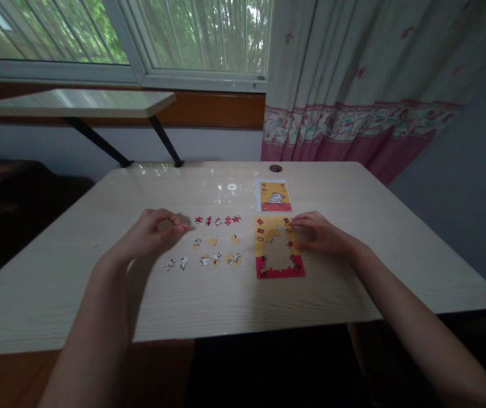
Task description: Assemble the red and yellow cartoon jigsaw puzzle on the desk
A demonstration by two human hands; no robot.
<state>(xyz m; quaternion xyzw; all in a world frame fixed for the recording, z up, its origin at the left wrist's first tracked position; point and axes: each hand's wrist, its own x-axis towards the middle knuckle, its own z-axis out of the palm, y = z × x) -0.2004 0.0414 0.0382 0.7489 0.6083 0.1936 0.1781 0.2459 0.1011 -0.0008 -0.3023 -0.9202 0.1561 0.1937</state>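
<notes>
My left hand (156, 231) is closed in a pinch on a small red puzzle piece (186, 228), just left of the loose pieces. My right hand (320, 233) lies at the right side of a partly filled jigsaw puzzle (260, 252), its fingertips holding the upper right edge. This puzzle has a yellow upper part, a red lower part and an open gap in its middle. Loose pieces lie in rows to its left: red ones (228, 221) at the back, yellow ones (212, 241) in the middle, white and yellow ones (205, 260) in front.
Behind the puzzle lies a reference picture (275, 196) of a white cartoon animal on yellow and red. The pale wooden desk (208, 300) has a cable hole (275, 168) near its back edge. A raised shelf (76, 105) stands at the back left, by the window and curtain (336, 124).
</notes>
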